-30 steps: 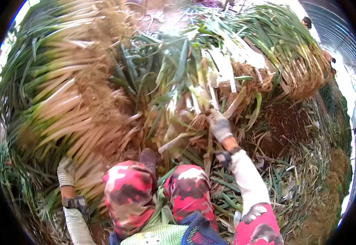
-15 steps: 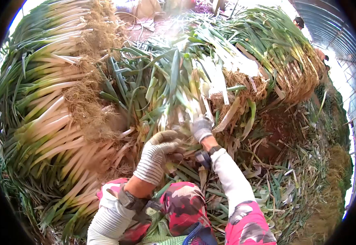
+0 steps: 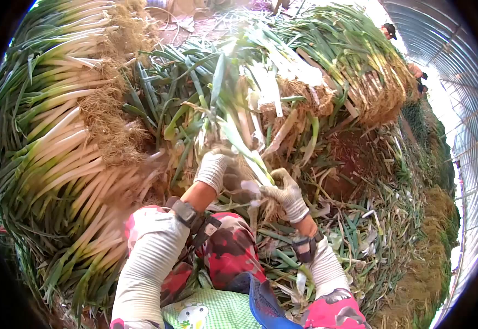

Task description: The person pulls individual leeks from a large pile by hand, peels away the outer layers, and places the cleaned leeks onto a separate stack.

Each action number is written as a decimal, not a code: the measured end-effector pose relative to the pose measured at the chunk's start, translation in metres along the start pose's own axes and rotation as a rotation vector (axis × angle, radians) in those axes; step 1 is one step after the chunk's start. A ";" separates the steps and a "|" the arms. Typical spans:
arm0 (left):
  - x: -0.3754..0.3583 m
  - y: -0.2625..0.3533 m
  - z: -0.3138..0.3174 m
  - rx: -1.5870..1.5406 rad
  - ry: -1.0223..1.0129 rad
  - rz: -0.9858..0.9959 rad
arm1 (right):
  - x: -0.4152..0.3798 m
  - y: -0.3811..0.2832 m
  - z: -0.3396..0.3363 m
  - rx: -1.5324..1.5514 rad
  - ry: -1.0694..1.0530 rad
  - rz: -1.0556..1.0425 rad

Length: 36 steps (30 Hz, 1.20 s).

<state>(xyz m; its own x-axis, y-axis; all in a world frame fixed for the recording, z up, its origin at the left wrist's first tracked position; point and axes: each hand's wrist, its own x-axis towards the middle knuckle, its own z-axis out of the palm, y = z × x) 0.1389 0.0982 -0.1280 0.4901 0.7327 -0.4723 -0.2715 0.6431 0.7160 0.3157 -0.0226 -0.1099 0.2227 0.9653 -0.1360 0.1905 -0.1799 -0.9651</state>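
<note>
My right hand [image 3: 288, 196], in a white ribbed glove, is closed around the lower end of a green onion [image 3: 245, 149]. The stalk slants up and left from the fingers, and its roots hang just below them. My left hand [image 3: 213, 169], gloved too, is left of that stalk beside the heap of loose green onions [image 3: 187, 104]; its fingers are blurred and partly hidden. A whitish scrap of peel [image 3: 250, 186] shows between the two hands.
On the left, a long stack of pale-stalked green onions [image 3: 58, 148] lies with roots inward. More untrimmed green onions [image 3: 354, 71] are piled at back right. Leaf scraps [image 3: 354, 236] cover the ground at right. People [image 3: 388, 32] are at the far right, beneath a ribbed roof [image 3: 436, 38].
My right hand has come back towards me, drawing a green onion out from the heap. My left hand has shifted slightly up. The view has moved a little to the right.
</note>
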 end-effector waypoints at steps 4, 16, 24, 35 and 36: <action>0.030 -0.042 -0.004 -0.182 -0.070 -0.169 | 0.000 0.013 0.002 0.049 -0.126 -0.015; 0.005 -0.038 0.049 -0.210 0.040 0.034 | -0.126 -0.020 -0.005 -0.777 0.182 -0.471; 0.008 0.003 0.031 -0.264 0.163 0.394 | -0.227 0.040 -0.077 -1.331 -0.130 0.046; -0.046 0.059 -0.016 -0.423 -0.163 0.213 | -0.035 0.140 -0.082 -1.068 -0.085 -0.038; -0.043 0.060 -0.019 -0.423 -0.137 0.201 | 0.011 0.130 -0.054 -1.009 0.047 -0.301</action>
<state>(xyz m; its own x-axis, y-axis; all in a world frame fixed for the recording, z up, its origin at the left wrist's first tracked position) 0.0861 0.1092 -0.0743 0.4907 0.8336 -0.2537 -0.6706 0.5472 0.5009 0.3944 -0.0454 -0.2244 0.0664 0.9920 0.1077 0.9466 -0.0285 -0.3211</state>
